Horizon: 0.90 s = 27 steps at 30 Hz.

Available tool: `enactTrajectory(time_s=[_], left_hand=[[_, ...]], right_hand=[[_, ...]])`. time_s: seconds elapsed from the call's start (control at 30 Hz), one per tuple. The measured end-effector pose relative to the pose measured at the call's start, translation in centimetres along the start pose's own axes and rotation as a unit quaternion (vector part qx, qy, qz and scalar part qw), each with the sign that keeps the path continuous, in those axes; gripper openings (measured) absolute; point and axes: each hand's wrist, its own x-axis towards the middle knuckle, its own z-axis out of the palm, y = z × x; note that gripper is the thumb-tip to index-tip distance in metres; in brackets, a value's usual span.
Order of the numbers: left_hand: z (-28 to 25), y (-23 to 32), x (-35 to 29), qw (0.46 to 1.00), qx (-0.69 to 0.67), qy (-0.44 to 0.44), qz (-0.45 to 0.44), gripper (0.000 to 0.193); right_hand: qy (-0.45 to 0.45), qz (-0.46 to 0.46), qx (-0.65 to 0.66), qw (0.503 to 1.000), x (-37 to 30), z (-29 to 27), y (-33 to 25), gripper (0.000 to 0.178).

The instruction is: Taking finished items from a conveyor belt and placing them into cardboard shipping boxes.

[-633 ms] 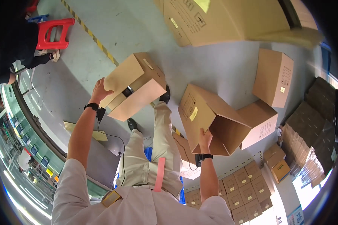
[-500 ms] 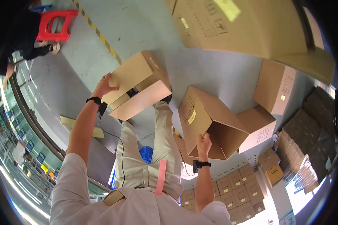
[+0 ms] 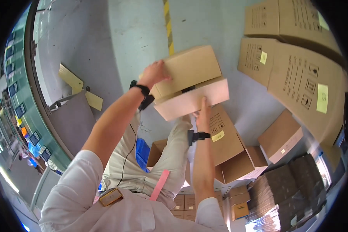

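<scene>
A tan cardboard box (image 3: 193, 67) is held out in front of me at mid-view, tilted, with one long flap (image 3: 191, 101) angled outward on my side. A narrow dark gap shows between the flap and the box body. My left hand (image 3: 155, 73) grips the box at its left end, the thumb lying on the cardboard. From below, my right hand (image 3: 203, 115) pinches the flap with its thumb on the outer face; the other fingers are partly hidden. Just beyond my right wrist lies another carton (image 3: 221, 145) with an open end.
Large printed cartons (image 3: 294, 81) stand at the right. Flattened cardboard stacks (image 3: 286, 189) lie lower right. A blue crate (image 3: 142, 154) sits by my legs. On the left runs a green-topped workbench (image 3: 38, 120). Yellow-black tape (image 3: 168, 29) crosses the floor ahead.
My right hand has left the mouth of the open carton and now holds the flap of the box. My left hand keeps its grip. The whole view has swung to the right.
</scene>
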Motion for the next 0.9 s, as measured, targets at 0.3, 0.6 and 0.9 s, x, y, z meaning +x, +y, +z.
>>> enactTrajectory(time_s=[0.3,0.6,0.9], left_hand=[[16.9,1.8,-11.6,0.565,-0.759,-0.189,-0.263,0.077],[17.0,6.4,-9.9,0.224,-0.946,-0.042,-0.229,0.075],[15.4,6.9,-6.8,0.101,-0.976,-0.135,-0.141,0.072]], right_hand=[[-0.165,-0.411,-0.626,0.641,7.8,15.6,-11.4,0.073],[-0.297,-0.479,-0.733,0.381,8.0,23.5,-11.7,0.071],[-0.166,-0.591,-0.68,0.402,0.9,21.9,-4.5,0.059]])
